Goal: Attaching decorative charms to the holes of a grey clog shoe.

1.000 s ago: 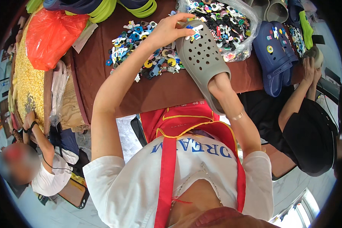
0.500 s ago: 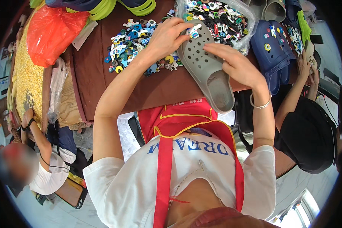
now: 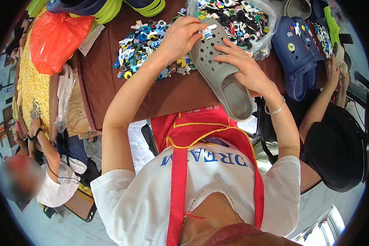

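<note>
A grey clog with round holes lies aslant in front of me, toe away, its heel reaching past the table's near edge. At the toe, my left hand pinches a small white and blue shoe charm against the clog's upper. My right hand rests on the clog's right side, its fingers stretched out and apart over the holes. Loose colourful charms are heaped left of the clog, partly behind my left hand and forearm.
A clear plastic bag of charms lies beyond the clog. Navy clogs with charms stand to the right, near another person's hands. At left are a red plastic bag, yellow small pieces and another person's hand.
My right hand has slid slightly left and down along the clog, with its fingers spread wider. The left hand stays at the charm. The clog has barely shifted.
</note>
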A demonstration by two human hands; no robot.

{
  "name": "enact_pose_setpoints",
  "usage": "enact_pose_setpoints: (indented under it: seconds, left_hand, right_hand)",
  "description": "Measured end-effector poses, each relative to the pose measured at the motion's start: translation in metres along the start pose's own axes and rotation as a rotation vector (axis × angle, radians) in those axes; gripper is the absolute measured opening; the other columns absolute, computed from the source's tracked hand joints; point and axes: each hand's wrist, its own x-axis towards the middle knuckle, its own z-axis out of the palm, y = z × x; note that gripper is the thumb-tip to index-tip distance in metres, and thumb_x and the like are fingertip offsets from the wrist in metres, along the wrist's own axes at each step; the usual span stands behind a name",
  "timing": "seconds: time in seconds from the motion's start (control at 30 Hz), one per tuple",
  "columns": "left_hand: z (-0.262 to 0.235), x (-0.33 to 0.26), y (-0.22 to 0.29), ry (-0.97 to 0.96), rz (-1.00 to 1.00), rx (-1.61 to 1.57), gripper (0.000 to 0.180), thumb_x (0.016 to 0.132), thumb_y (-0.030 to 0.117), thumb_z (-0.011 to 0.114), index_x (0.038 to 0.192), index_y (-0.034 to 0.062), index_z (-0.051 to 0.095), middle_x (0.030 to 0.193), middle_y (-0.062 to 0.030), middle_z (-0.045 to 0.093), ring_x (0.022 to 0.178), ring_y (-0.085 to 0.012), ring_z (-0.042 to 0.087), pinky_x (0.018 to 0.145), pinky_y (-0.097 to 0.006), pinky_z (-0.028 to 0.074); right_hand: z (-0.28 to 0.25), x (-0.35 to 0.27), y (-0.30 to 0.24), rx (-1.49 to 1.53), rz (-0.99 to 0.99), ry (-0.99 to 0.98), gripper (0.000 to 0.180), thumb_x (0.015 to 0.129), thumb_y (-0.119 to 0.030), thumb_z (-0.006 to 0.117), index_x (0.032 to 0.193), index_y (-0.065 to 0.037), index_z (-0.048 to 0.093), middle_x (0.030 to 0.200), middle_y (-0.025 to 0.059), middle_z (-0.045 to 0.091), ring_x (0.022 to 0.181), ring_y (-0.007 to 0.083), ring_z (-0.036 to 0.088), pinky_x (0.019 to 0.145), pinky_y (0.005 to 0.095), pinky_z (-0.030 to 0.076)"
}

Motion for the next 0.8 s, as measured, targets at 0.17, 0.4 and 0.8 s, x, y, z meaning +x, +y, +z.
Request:
enact_pose_setpoints:
  seconds: [0.17,0.4,0.8]
  left_hand:
    - [-0.003,0.004,-0.005,-0.071,0.006,0.021,0.028,0.082,0.010,0.062,0.110,0.0101,0.064,0.111,-0.0085,0.058,0.102,-0.0266,0.055,0.085,-0.036,0.045]
    - [-0.008,-0.012,0.007,0.093,0.006,0.069,0.030,0.079,0.009,0.064,0.109,0.0081,0.064,0.109,-0.0085,0.058,0.098,-0.0279,0.054,0.083,-0.037,0.043]
    - [0.009,-0.023,0.021,0.120,-0.006,0.177,0.039,0.077,0.009,0.066,0.115,0.0107,0.060,0.116,-0.0037,0.056,0.101,-0.0248,0.050,0.083,-0.037,0.038]
  right_hand:
    - [0.003,0.003,0.001,0.001,-0.006,0.029,0.063,0.061,0.014,0.047,0.118,-0.011,0.058,0.139,0.0058,0.044,0.137,0.0277,0.027,0.111,0.0403,0.027]
    - [-0.005,0.003,-0.013,-0.047,0.038,-0.037,0.058,0.067,-0.008,0.063,0.125,-0.012,0.054,0.143,0.0090,0.038,0.137,0.0294,0.024,0.111,0.0419,0.024]
    - [-0.023,0.022,0.004,-0.280,-0.037,-0.211,0.097,0.062,-0.034,0.077,0.142,-0.007,0.029,0.150,0.0193,0.015,0.140,0.0314,0.011,0.114,0.0433,0.016]
